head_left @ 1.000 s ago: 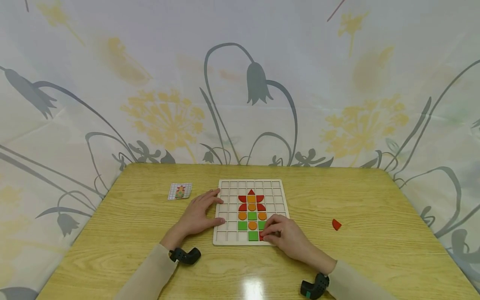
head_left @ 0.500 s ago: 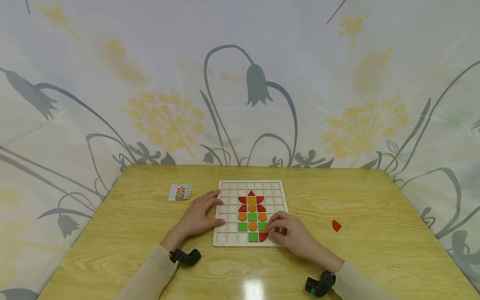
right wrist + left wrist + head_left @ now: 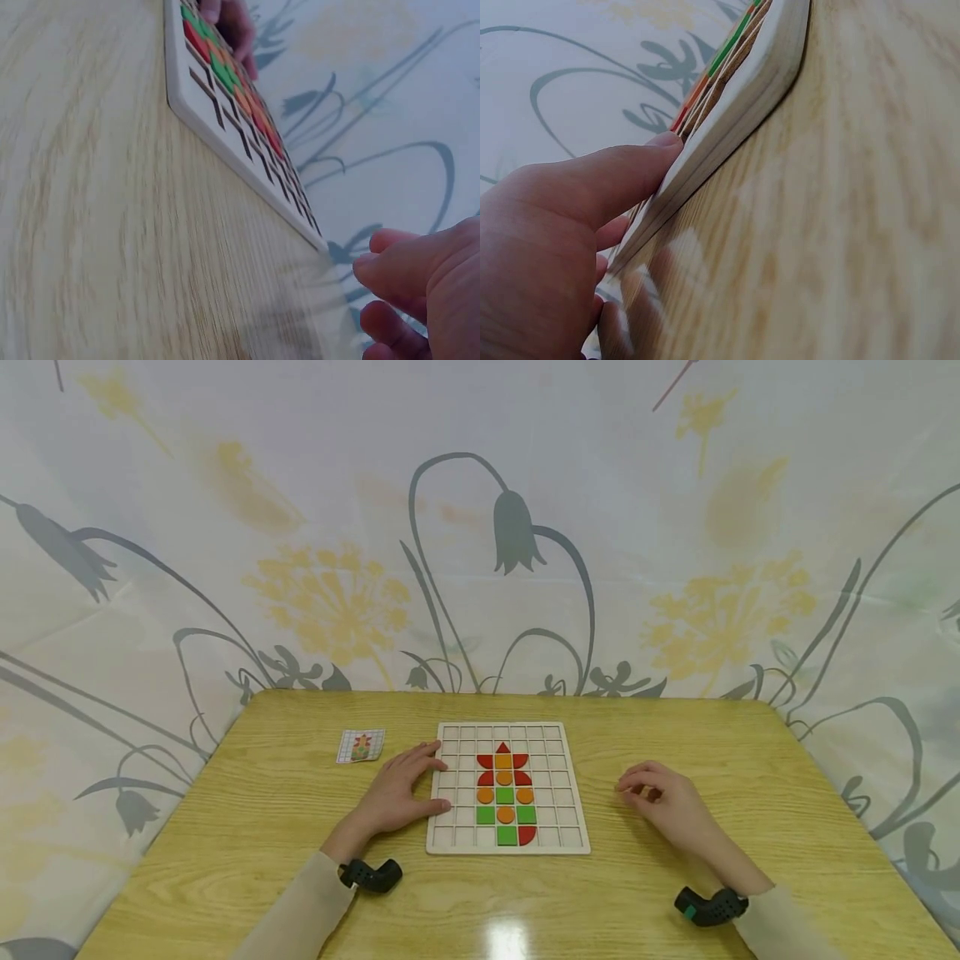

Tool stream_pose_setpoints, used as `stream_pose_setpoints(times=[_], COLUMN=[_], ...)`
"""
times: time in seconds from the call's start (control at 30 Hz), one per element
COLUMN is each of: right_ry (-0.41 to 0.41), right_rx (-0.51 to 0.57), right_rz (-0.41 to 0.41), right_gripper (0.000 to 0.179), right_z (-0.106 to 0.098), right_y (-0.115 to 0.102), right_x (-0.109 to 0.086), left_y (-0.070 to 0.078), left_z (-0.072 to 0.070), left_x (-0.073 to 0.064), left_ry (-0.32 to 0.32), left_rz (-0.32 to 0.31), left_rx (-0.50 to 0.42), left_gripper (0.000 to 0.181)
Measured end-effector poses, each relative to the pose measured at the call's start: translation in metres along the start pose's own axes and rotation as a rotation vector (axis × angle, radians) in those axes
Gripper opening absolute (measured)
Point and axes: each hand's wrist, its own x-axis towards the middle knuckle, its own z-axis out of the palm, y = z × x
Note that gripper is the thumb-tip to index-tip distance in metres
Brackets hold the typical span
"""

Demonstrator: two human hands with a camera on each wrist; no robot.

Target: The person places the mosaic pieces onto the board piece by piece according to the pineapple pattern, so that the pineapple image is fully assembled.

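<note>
A white gridded board (image 3: 566, 793) lies on the table, with red, orange and green flat pieces set in its cells. A red quarter-circle piece (image 3: 527, 836) sits in the front row, right of a green square (image 3: 507, 836). My left hand (image 3: 401, 789) rests at the board's left edge; in the left wrist view its thumb (image 3: 641, 161) lies on the rim. My right hand (image 3: 663, 802) is to the right of the board, apart from it, fingers loosely bent with nothing visible between them. The loose red quarter piece is hidden, apparently behind this hand.
A small printed card (image 3: 361, 746) with a coloured grid pattern lies left of the board. The wooden table (image 3: 420, 910) reaches back to a flower-patterned cloth (image 3: 337, 527). Each wrist wears a black device.
My right hand has let go of the red quarter-circle piece in the board's front row and moved right, over where the loose red piece was seen. The left hand stays put.
</note>
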Motion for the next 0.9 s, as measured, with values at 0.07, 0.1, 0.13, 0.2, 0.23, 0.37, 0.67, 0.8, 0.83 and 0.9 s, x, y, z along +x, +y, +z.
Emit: stream_pose_setpoints(times=[0.07, 0.1, 0.13, 0.2, 0.23, 0.37, 0.67, 0.8, 0.83, 0.9], right_ry=[0.003, -0.001, -0.008, -0.030, -0.046, -0.109, -0.249, -0.262, -0.263, -0.260], right_rx=[-0.020, -0.029, -0.041, -0.057, -0.061, -0.078, 0.008, -0.020, -0.029, -0.038], right_rz=[0.034, 0.057, 0.081, 0.132, 0.158, 0.236, 0.300, 0.276, 0.272, 0.281], right_gripper=[0.018, 0.017, 0.015, 0.012, 0.011, 0.013, 0.028, 0.025, 0.024, 0.026], right_z=[-0.010, -0.015, -0.020, -0.029, -0.033, -0.043, -0.051, -0.049, -0.049, -0.048], right_y=[0.008, 0.012, 0.016, 0.022, 0.025, 0.035, 0.039, 0.042, 0.043, 0.043], right_x=[-0.005, -0.007, -0.010, -0.014, -0.016, -0.023, -0.025, -0.024, -0.023, -0.023], left_y=[0.000, 0.000, 0.000, 0.000, -0.001, -0.001, -0.003, -0.002, -0.001, -0.001], left_z=[0.000, 0.000, 0.000, 0.000, 0.001, 0.001, 0.003, 0.002, 0.002, 0.002], left_x=[0.000, 0.000, 0.000, 0.001, 0.000, 0.000, 0.001, 0.001, 0.001, 0.001], left_ry=[0.001, 0.001, 0.001, 0.003, 0.003, 0.004, 0.004, 0.002, 0.002, 0.002], left_rz=[0.002, 0.002, 0.003, 0.005, 0.006, 0.012, 0.017, 0.008, 0.005, 0.003], left_rx=[-0.002, -0.003, -0.002, -0.005, -0.004, -0.008, -0.009, -0.013, -0.013, -0.014], left_gripper=[0.055, 0.055, 0.055, 0.055, 0.055, 0.055, 0.055, 0.055, 0.055, 0.055])
